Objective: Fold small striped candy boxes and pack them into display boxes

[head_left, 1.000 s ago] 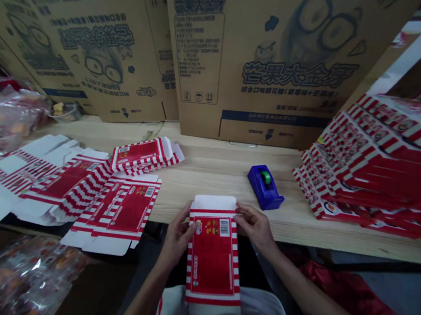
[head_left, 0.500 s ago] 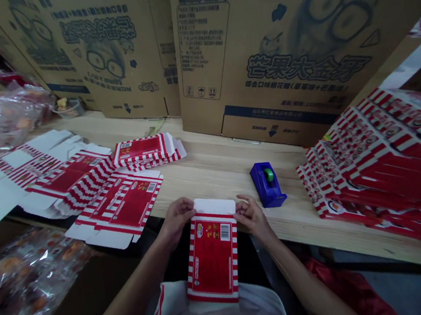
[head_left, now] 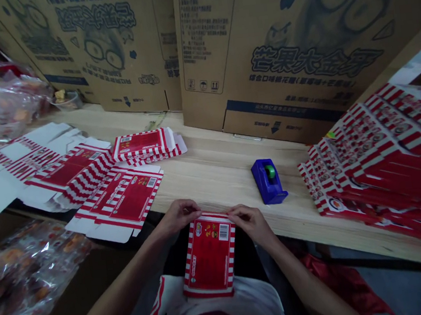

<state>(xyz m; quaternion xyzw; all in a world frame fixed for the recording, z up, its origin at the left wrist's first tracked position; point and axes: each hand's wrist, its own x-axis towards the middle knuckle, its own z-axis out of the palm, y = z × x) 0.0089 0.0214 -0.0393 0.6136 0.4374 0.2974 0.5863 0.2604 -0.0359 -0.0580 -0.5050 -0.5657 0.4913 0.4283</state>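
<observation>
Both grips, left hand (head_left: 177,216) and right hand (head_left: 251,222), clamped on the far end of a red striped box (head_left: 209,258) at the near bench (head_left: 215,172) edge, pressing its flap shut, tape dispenser (head_left: 268,181) ready just right.

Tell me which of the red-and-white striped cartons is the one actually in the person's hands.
The upright carton at the table edge, gripped at its top by both hands: left hand, right hand. The others lie flat in piles either side.

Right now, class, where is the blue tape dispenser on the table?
In the head view, the tape dispenser sits on the wooden table, just right of centre, between the right hand and the striped carton stack at right.
</observation>
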